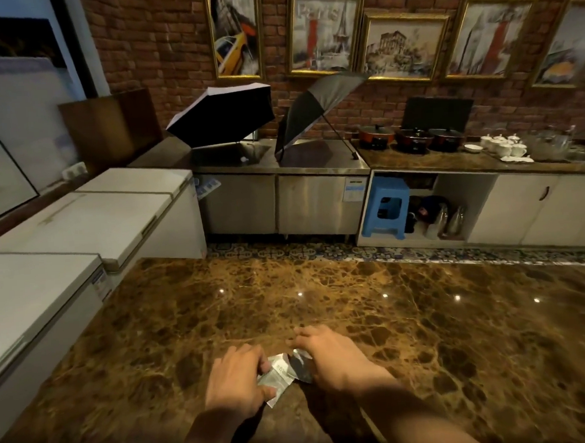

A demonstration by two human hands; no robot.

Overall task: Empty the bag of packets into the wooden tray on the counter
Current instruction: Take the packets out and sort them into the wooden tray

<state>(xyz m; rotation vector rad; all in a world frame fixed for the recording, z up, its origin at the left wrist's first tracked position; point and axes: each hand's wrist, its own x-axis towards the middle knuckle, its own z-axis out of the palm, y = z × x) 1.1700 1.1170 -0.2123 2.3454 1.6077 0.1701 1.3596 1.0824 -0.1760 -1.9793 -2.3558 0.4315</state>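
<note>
Silvery plastic, the bag (285, 374) sits pinched between your fingers: left hand (236, 380) grasping its near edge, right hand (328, 355) its far corner, just above the marble tabletop (425, 316). No wooden tray shows; find it first, keeping the mouth up.

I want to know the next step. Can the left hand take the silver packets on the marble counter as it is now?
Probably yes. The left hand already lies on the silver packets, the right hand touches their other side, and nothing on the marble counter blocks them.
</note>
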